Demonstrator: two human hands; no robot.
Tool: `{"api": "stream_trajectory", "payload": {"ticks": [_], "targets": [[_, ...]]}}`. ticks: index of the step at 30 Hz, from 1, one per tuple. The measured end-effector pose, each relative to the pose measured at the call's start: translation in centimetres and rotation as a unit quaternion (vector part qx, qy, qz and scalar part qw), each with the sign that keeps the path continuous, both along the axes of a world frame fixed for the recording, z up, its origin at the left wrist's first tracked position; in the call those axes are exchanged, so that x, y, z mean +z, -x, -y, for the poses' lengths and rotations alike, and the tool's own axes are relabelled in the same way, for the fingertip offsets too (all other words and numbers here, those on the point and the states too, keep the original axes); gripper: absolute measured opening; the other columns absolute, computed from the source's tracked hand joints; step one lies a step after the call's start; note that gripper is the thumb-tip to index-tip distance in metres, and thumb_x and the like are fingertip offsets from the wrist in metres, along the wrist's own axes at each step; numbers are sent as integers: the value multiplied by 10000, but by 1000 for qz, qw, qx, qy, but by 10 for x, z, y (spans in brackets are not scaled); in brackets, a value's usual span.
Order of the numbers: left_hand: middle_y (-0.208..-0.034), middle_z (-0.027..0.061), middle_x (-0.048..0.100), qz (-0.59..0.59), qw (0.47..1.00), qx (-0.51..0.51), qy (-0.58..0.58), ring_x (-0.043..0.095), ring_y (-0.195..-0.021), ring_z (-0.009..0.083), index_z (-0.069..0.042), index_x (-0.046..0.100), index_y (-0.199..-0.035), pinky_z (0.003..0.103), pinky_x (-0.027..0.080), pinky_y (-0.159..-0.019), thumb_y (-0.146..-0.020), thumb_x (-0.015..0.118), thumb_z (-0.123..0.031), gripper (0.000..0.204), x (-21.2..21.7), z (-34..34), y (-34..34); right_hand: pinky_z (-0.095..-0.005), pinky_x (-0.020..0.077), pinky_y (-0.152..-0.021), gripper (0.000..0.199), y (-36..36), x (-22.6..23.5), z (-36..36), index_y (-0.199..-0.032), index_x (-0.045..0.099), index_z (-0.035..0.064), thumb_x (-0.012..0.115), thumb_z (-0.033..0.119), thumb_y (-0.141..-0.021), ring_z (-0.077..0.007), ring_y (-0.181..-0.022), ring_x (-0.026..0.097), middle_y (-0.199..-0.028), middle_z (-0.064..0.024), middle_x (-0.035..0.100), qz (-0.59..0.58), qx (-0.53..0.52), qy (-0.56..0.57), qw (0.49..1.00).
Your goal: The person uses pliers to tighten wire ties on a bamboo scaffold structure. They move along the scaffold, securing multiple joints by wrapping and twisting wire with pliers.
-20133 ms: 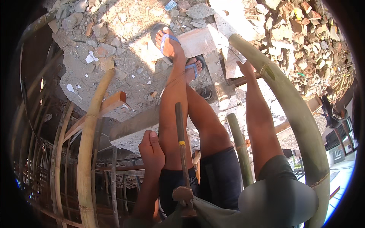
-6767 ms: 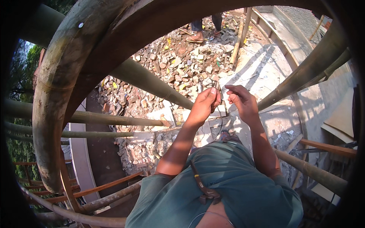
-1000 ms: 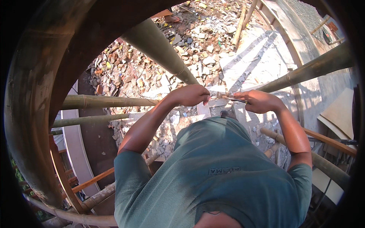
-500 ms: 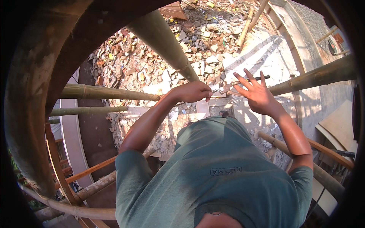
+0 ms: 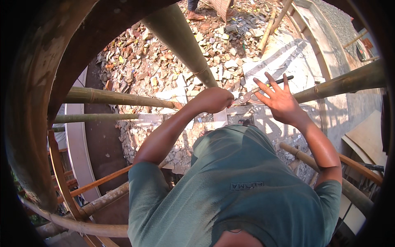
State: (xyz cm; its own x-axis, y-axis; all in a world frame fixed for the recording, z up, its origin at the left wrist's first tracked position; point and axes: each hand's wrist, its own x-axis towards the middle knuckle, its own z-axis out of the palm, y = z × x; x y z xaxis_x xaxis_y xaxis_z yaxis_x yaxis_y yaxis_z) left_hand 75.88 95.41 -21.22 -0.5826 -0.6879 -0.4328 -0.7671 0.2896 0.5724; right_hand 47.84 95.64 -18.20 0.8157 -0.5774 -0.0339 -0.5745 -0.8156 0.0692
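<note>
So we've got our right hand [image 5: 281,105] fanned wide, probably to hold the pincers [image 5: 248,96] spread between both hands, and our left hand [image 5: 218,101] curled closed by their tip, gripping what, we honestly can't tell.

Dk grn short-slv tee [image 5: 247,160] w/ sm logo [image 5: 247,186]

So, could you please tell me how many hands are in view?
2: the left hand, curled near the metal tool's head, and the right hand, spread open by its dark-tipped handle. The co-worker at the top shows only partly; their hands may be hidden.
</note>
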Motion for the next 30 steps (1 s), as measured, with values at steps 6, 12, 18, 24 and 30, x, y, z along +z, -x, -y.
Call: {"api": "stream_trajectory", "payload": {"ticks": [6,12,18,24,30], "targets": [[-775,166,650,12,995,-27,92,644,-771,383,-68,641,-937,500,470,-689,-1001,511,-323,293,-2,-7,0,-637,380,-1023,469,-1,-2,-5,-1293,607,116,582,63,-828,-305,-1264,493,-1542,-60,391,-20,-14,-43,999],[-754,157,650,8,990,-17,137,644,-749,378,-88,650,-911,498,479,-670,-983,531,-319,270,-8,-12,1,-569,446,-935,466,-5,-2,-10,-1279,616,134,588,65,-819,-280,-1130,564,-1376,-59,535,-22,-13,-39,999],[-803,113,694,35,987,-35,155,680,-769,326,-125,712,-924,464,510,-640,-916,574,-240,180,-15,-18,0,-450,480,-794,300,-4,-2,-8,-1091,656,125,613,81,-798,-258,-974,622,-999,-69,632,0,-18,-81,997],[-769,127,677,0,977,-14,211,667,-729,328,-145,707,-951,465,490,-617,-931,556,-245,182,-23,-23,1,-460,495,-789,225,-5,-7,-5,-977,640,36,647,239,-881,-338,-869,652,-857,-145,644,26,-77,-159,984],[-675,95,600,-1,949,-12,315,639,-699,293,-197,712,-989,439,466,-566,-933,554,-191,168,-35,-30,0,-432,503,-751,499,-7,-25,7,-985,630,-24,552,469,-978,-322,-847,659,-868,-182,663,-42,-164,-397,902]]}}
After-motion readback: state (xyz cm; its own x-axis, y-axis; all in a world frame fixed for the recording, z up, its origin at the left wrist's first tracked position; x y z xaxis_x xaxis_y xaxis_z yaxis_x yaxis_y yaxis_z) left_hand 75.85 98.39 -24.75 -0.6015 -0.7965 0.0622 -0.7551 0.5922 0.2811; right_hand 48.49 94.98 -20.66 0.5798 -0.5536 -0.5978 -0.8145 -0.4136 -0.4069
